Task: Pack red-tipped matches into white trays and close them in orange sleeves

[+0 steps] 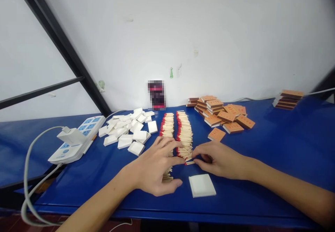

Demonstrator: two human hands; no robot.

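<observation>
Your left hand point(158, 164) lies palm down across the left row of matches point(167, 124), its grip open: the thumb stands out to the side above the table point(274, 148), and the forefinger reaches over to the near end of the right row of matches point(185, 132). Your right hand point(220, 159) is at that same near end from the other side, thumb and forefinger drawn close together at the bare stick ends of a few matches; you cannot tell from here whether that grip is pinched on them or only touching. Both rows run away from you side by side, with a narrow strip of blue between them and the red heads on the left. Just in front of your right hand lies a flat white box point(202, 186), apart from the matches. Left of the rows is a loose heap of white boxes point(131, 129), and beyond it, farther left, a power strip point(85, 133) with a white adapter point(72, 136) plugged in. Right of the rows sits a pile of orange matchbox covers point(227, 116), with a separate neat stack point(289, 99) well apart to its right. A dark, pixelated package point(157, 95) stands against the wall point(209, 33).
</observation>
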